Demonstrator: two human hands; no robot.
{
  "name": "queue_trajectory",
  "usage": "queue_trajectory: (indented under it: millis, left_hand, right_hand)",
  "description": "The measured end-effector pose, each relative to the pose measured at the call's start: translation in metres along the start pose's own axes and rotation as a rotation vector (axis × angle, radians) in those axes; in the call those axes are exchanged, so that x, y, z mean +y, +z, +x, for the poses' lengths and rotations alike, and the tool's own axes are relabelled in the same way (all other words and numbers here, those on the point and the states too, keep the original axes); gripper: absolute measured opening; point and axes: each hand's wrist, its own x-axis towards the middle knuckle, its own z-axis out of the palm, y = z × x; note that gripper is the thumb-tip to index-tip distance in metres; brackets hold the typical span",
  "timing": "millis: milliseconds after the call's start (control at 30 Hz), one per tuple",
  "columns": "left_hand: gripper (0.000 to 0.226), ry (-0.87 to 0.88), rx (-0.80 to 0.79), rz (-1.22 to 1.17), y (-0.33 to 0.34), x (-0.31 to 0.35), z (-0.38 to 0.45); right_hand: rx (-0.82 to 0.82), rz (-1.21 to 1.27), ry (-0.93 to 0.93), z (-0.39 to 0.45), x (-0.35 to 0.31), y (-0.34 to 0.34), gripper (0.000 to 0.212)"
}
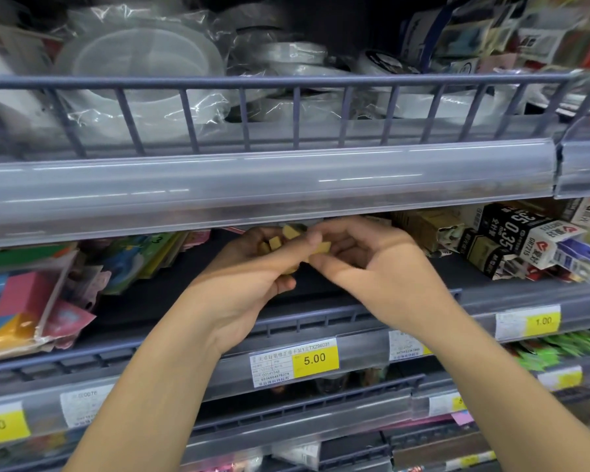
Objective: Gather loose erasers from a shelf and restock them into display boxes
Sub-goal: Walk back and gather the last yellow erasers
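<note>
Left hand [252, 267] cups small yellow block erasers [275, 243]; right hand [372, 264] pinches another [322, 248] (boxes at three o'clock unfilled): gathering underway.

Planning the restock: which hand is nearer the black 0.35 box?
Right. The right hand is just left of the black 0.35 box; the left hand, holding erasers, is farther left.

Centre: we see both hands [249, 267] [372, 264] meeting over the shelf [321, 294], erasers [288, 238] between.
Right: small boxes [511, 240].
Left: packets [31, 301].
</note>
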Motion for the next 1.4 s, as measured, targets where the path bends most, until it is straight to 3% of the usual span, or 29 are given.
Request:
queue_trajectory:
  millis: [267, 367, 500, 667, 733, 867, 1000, 1133, 1267, 1400]
  left_hand:
    - [0.043, 0.014, -0.023, -0.122, -0.005, -0.001, 0.001]
    - [0.050, 0.010, -0.059, -0.095, -0.007, 0.001, 0.000]
    - [0.032, 0.017, -0.117, -0.067, -0.008, 0.003, 0.001]
    - [0.037, 0.071, -0.126, -0.038, -0.010, 0.003, -0.001]
    - [0.023, 0.078, -0.107, -0.037, -0.011, 0.003, -0.001]
    - [0.033, 0.092, -0.032, -0.055, -0.008, 0.001, -0.002]
    - [0.037, 0.079, 0.020, -0.055, -0.005, 0.000, 0.002]
    - [0.034, 0.059, 0.009, -0.044, -0.005, 0.000, 0.004]
    - [0.033, 0.039, 0.005, -0.027, -0.004, 0.001, 0.005]
    - [0.029, 0.027, 0.007, -0.025, -0.004, 0.002, 0.004]
  right_hand:
    - [0.029, 0.000, 0.017, -0.011, -0.015, 0.020, 0.026]
    - [0.035, 0.031, 0.035, -0.012, -0.015, 0.020, 0.023]
    - [0.038, 0.029, 0.041, -0.012, -0.014, 0.019, 0.019]
    - [0.115, -0.083, 0.006, -0.012, -0.012, 0.025, 0.020]
    - [0.084, -0.107, -0.012, -0.012, -0.014, 0.023, 0.023]
    - [-0.020, -0.063, 0.013, -0.010, -0.013, 0.001, 0.029]
    - [0.070, -0.349, 0.190, 0.010, 0.012, -0.038, 0.023]
    - [-0.157, -0.984, 0.440, 0.032, 0.041, -0.074, 0.040]
    - [-0.360, -1.062, 0.459, 0.039, 0.053, -0.075, 0.025]
    - [-0.389, -1.053, 0.452, 0.047, 0.057, -0.076, 0.014]
